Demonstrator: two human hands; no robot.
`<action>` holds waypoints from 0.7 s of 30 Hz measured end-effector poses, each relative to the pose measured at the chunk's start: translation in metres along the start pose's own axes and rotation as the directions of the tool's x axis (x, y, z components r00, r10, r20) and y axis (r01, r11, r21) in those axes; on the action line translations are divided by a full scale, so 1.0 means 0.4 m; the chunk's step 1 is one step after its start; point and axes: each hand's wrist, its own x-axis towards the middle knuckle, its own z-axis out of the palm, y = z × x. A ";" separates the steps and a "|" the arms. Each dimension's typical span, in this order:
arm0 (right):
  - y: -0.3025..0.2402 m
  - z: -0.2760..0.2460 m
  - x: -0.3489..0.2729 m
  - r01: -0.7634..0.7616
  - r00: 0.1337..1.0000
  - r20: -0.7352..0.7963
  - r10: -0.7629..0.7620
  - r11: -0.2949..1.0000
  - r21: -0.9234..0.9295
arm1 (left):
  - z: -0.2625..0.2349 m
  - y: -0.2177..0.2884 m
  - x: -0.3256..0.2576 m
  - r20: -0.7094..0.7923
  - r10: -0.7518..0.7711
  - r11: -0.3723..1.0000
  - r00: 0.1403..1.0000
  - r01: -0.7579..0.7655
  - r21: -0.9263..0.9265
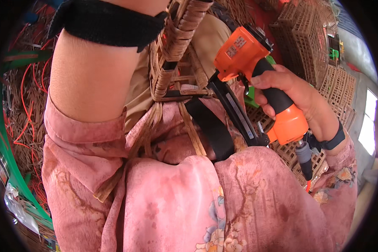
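Note:
My right hand (pixel 283 90) is wrapped round the black grip of an orange air stapler (pixel 243 52), finger near the trigger. The stapler's long black magazine (pixel 235 111) slants down toward my lap. Its nose end is close to a corner of a brown woven wicker frame (pixel 159 80) that stands over my lap; whether they touch I cannot tell. Loose strip ends (pixel 191 128) hang from the frame's lower edge. My left forearm, with a black band (pixel 109 25) round it, reaches up past the top edge, so my left hand is out of sight.
Stacked woven baskets (pixel 302 40) stand at the right, with more latticework (pixel 336 90) below them. Loose wicker strips (pixel 19 109) and an orange hose (pixel 25 105) cover the floor at left. Another hose (pixel 309 186) joins the stapler's connector (pixel 303 157).

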 end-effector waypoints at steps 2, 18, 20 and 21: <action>-0.002 0.005 0.002 -0.007 1.000 0.009 0.007 1.000 -0.007 | 0.005 -0.003 -0.019 -0.002 0.000 1.000 1.000 0.000 0.009; 0.137 -0.050 -0.053 0.255 0.967 -0.057 -0.249 0.937 0.238 | 0.037 0.044 -0.113 -0.045 0.124 0.978 0.991 -0.114 0.177; 0.199 -0.070 -0.049 0.393 0.919 -0.190 -0.346 0.854 0.341 | 0.061 0.044 -0.126 -0.044 0.155 0.969 0.987 -0.143 0.202; 0.229 -0.092 -0.046 0.425 0.905 -0.185 -0.383 0.834 0.353 | 0.072 0.050 -0.129 -0.040 0.170 0.963 0.985 -0.158 0.217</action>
